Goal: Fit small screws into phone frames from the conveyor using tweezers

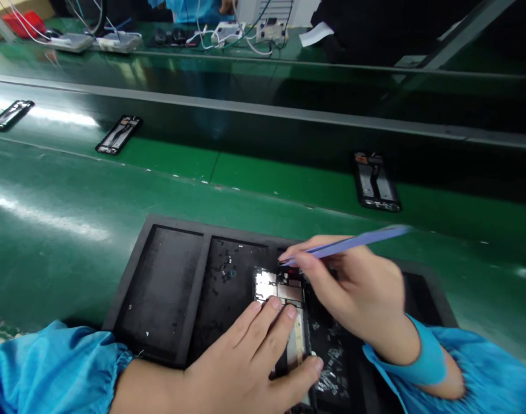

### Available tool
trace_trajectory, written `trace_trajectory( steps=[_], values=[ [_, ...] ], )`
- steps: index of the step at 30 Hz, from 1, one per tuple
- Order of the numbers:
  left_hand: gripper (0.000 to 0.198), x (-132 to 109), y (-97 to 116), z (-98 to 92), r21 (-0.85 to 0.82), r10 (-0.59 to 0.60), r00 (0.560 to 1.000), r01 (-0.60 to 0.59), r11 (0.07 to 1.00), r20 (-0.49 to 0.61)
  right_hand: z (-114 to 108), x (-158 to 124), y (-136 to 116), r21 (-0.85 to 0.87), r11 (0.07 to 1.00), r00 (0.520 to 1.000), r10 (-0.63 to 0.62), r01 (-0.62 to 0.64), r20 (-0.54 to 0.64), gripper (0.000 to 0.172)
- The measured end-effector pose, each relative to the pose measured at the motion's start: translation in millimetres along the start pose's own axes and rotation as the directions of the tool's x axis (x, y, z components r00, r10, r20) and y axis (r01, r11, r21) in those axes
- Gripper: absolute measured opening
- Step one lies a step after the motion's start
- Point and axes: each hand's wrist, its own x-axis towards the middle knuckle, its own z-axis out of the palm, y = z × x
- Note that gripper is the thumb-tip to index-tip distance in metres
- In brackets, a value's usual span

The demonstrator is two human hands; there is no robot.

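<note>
Green glossy surface [73, 195]: a long belt-like run that fills most of the view.

Black foam tray with compartments [129, 276]: lies on the surface, directly in front of the person. All places below are given from this tray.

Three dark open phone frames: each lies flat on the surface, well apart from the others. Two are beyond the tray to the left [118, 134] [10, 114] and one is beyond it to the right [376, 182].

Left hand [245, 362]: lies over the tray's middle. Its fingers [267, 307] are laid flat and close together on the work piece, and the thumb rests against its lower edge. It presses down rather than grasping.

Right hand [357, 293]: held over the tray's right half. Its fingers pinch the tool like a pen.

Work piece: an opened black phone chassis with silver inner plates [267, 284]. It lies flat in the tray's middle, half covered by both hands.

Blue-violet flat plastic stick [357, 241]: its tip points down at the chassis's top end, and the shaft slants up to the right. Whether the tip makes contact cannot be told.

Small dark loose parts [228, 270]: lie in the tray, just left of the chassis.

Judgement: the step in hand is fine work with the tip at the top end of the chassis. The next move calls for a steady hold-down and light, exact pressure from the tip.
</note>
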Motion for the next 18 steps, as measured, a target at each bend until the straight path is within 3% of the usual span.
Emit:
trace_trajectory(
  steps=[2, 5, 12, 18],
  values=[
    [0.059, 1, -2, -2.6, 0.008, 0.015, 0.999, -0.016, 1.0, 0.03, -6, -4, 1, 0.142, 0.979, 0.979, 0.165, -0.148, -0.12, 0.01],
    [0.062, 2, -5, -6.5, 0.018, 0.04, 0.997, -0.042, 0.999, 0.066, -8, -9, 4, 0.287, 0.919, 0.945, 0.311, -0.271, -0.103, 0.016],
    [0.091, -1, -8, -7.0, 0.001, 0.104, 0.98, -0.106, 0.994, 0.168, 11, -11, 5, 0.268, 0.907, 0.945, 0.303, -0.326, 0.123, 0.018],
    [0.108, -4, -8, -5.2, -0.006, 0.121, 0.969, -0.123, 0.992, 0.215, 14, -15, 7, 0.239, 0.917, 0.947, 0.298, -0.319, 0.122, 0.016]
  ],
)
